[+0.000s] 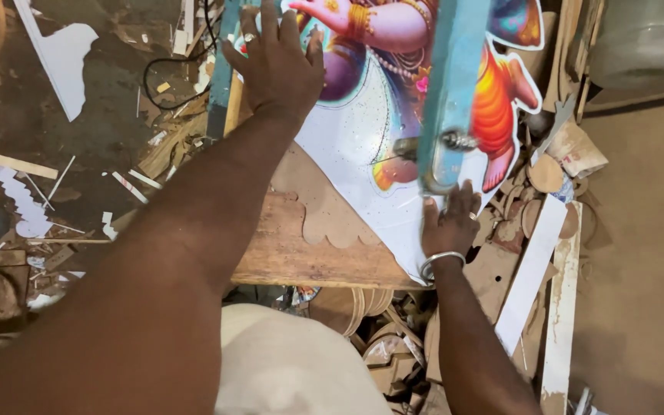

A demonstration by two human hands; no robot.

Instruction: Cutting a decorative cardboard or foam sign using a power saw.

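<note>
Pressed printed cutout board [355, 146] flat with both hands, left hand [274, 61] splayed open, right hand [449, 223] fingertips down near saw arm [449, 92]; best fed slowly.

Soft, even daylight, faint shadows; near forearm blurred, edges stretched.

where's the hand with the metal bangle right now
In the head view the right hand lies right of centre, pressing the lower edge of the colourful printed board, just below the teal saw arm and beside the wooden workbench.
</note>
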